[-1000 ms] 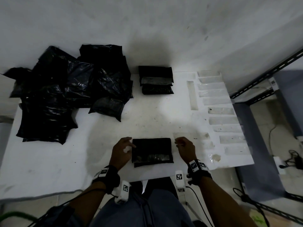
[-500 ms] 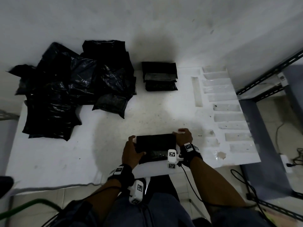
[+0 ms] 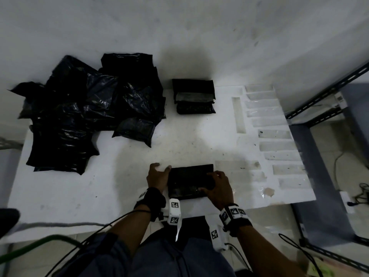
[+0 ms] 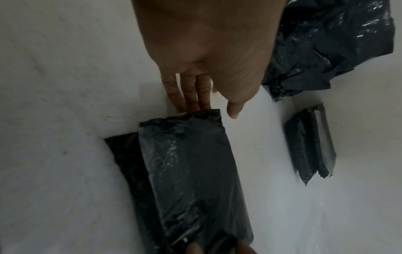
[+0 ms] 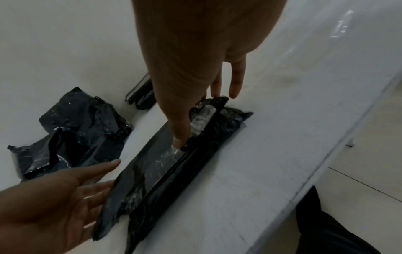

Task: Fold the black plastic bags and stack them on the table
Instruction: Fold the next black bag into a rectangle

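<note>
Head-camera view: a person bends over a white table (image 3: 60, 188) with a folded black plastic bag (image 3: 189, 179) lying flat at the near edge, between both hands. The left hand (image 3: 157, 176) sits at the bag's left end, fingers straight and loosely spread; in the left-wrist view those fingertips (image 4: 191, 104) touch the bag's short edge (image 4: 195, 154) while the thumb hangs just clear of the plastic. The right hand (image 3: 218, 188) lies over the bag's right end, its fingers reaching across the top layer. From the right wrist, the thumb (image 5: 180, 137) presses down on the bag (image 5: 174, 163) along the crease where the upper fold meets the lower one, and the other fingers (image 5: 236, 82) extend straight to the far corner of the bag; whether they pinch it cannot be told. Neither hand is clenched.

Near the far edge of the table, about midway along it, rests a small stack of folded bags (image 3: 193, 98), well apart from the hands. A loose heap of unfolded black bags (image 3: 85, 114) fills the far left corner. Along the right edge lie strips of clear tape (image 3: 275, 134) stuck in a row. A metal shelf frame (image 3: 323, 100) stands beyond the table's right side.
</note>
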